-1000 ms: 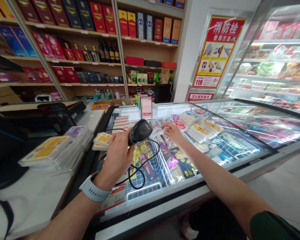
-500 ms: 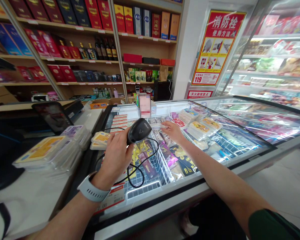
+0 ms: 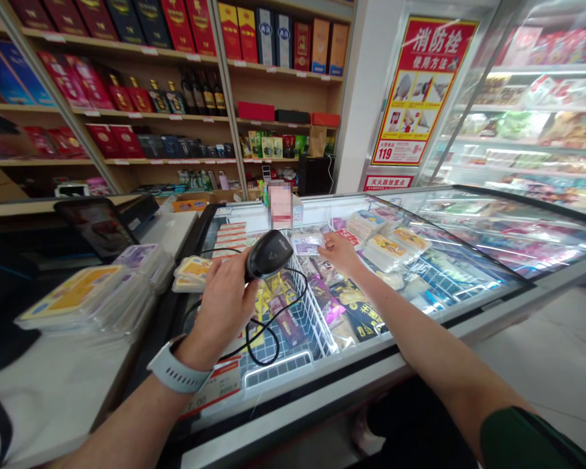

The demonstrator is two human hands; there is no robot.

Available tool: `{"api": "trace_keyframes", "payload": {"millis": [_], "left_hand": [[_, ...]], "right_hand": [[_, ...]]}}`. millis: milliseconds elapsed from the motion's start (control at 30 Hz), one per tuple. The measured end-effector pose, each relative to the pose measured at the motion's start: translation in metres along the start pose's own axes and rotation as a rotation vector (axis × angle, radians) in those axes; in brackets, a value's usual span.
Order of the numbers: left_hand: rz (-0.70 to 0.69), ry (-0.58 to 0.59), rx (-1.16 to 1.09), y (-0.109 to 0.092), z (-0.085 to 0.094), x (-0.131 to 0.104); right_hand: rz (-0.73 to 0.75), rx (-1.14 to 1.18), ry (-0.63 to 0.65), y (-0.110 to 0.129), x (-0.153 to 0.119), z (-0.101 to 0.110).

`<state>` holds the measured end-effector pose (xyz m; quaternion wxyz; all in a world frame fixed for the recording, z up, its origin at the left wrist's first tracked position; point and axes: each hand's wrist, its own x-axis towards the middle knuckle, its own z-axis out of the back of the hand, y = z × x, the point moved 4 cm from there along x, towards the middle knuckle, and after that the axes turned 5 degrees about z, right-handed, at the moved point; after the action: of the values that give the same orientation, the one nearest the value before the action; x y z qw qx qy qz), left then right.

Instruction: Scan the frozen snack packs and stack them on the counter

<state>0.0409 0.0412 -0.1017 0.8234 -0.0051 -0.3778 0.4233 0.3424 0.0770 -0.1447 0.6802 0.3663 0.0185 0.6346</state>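
Note:
My left hand (image 3: 228, 296) is wrapped round a black barcode scanner (image 3: 269, 254), whose head points to the right. The scanner's cable (image 3: 277, 339) loops below it over the freezer. Between the fingers and thumb of my right hand (image 3: 340, 253) is a clear pack with a white and purple label (image 3: 307, 245), tilted so the label shows. Beneath both hands lie a white wire basket (image 3: 317, 319) and several bagged goods. Close to my left hand, a couple of yellow-labelled packs (image 3: 192, 272) rest on the freezer's edge.
A chest freezer (image 3: 322, 384) with glass lids runs to the right, holding more yellow-labelled packs (image 3: 393, 247). Stacked packs (image 3: 85, 299) and a dark screen (image 3: 95, 228) stand on the counter (image 3: 58, 391) at left. Shelves of boxes and bottles line the back wall.
The pack in my right hand has turned from nearly edge-on to showing its purple label. The scanner stays in my left hand, and the view has shifted slightly.

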Motion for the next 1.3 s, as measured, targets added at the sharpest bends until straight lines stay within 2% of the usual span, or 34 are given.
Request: {"api": "trace_keyframes", "payload": {"millis": [167,300,533,700,867,1300], "left_hand": [[-0.004,0.018,0.010,-0.001,0.001,0.001],[-0.005,0.023,0.015,-0.003,0.001,0.001],[-0.011,0.029,0.023,-0.004,0.001,0.001],[-0.014,0.031,0.001,-0.002,0.000,0.002],[-0.016,0.036,-0.026,-0.005,0.001,0.002],[-0.021,0.043,-0.050,-0.005,-0.001,-0.002]], "right_hand": [[0.105,0.031,0.000,0.001,0.000,0.002],[0.125,0.053,-0.030,0.003,0.000,0.002],[0.076,0.236,-0.080,-0.002,0.000,-0.004],[-0.011,0.478,-0.157,-0.009,0.002,-0.005],[-0.049,0.688,-0.202,-0.005,0.004,-0.004],[-0.044,0.805,-0.241,0.009,0.001,0.002]]}}
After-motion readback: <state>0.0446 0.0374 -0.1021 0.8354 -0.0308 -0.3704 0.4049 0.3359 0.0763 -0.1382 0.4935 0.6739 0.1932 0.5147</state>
